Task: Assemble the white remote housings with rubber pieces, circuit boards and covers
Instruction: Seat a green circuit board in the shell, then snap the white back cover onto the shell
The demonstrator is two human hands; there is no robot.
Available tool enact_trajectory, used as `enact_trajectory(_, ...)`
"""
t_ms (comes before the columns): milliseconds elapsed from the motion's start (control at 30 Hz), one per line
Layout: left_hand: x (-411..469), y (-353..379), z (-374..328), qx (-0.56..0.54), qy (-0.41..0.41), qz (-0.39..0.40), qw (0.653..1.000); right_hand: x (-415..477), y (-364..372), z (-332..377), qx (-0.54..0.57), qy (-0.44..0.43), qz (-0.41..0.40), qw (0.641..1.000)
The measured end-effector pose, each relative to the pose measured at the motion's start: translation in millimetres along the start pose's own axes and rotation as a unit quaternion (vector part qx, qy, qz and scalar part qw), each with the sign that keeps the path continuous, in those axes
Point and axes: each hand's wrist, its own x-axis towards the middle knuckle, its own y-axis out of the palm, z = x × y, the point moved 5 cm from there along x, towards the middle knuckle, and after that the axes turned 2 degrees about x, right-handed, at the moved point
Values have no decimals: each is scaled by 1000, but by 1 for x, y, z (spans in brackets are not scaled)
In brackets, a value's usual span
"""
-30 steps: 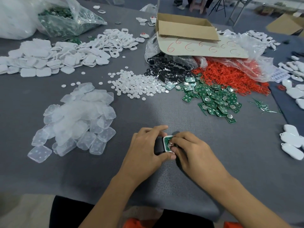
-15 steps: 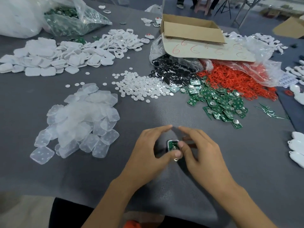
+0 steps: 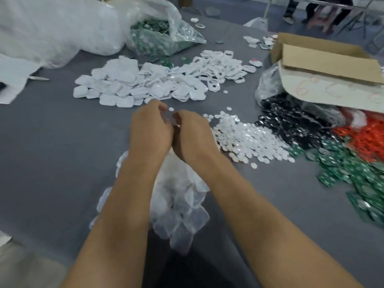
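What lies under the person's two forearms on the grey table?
A heap of translucent square rubber pads; its left and upper parts are covered. Anything held between the left hand and right hand is hidden.

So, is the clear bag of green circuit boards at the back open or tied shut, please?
Open: the clear bag gapes at its mouth, and green circuit boards show uncovered inside.

Cardboard box (image 3: 324, 59), grey table (image 3: 52, 142), white bag (image 3: 52, 28)
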Motion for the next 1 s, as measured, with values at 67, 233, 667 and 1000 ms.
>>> enact_trajectory(67, 42, 6, 16, 48, -18, 8, 999, 51, 28, 3, -28, 11, 40, 999)
enact_trajectory(233, 111, 24, 44, 159, -21, 35, 986, 125, 73, 3, -166, -30, 69, 983)
enact_trajectory(667, 41, -14, 22, -261, -10, 36, 965, 43, -9, -11, 244, 15, -60, 968)
enact_trajectory(1000, -163, 11, -34, -558, -97, 297, 769, -173, -108, -54, 502, 115, -37, 856)
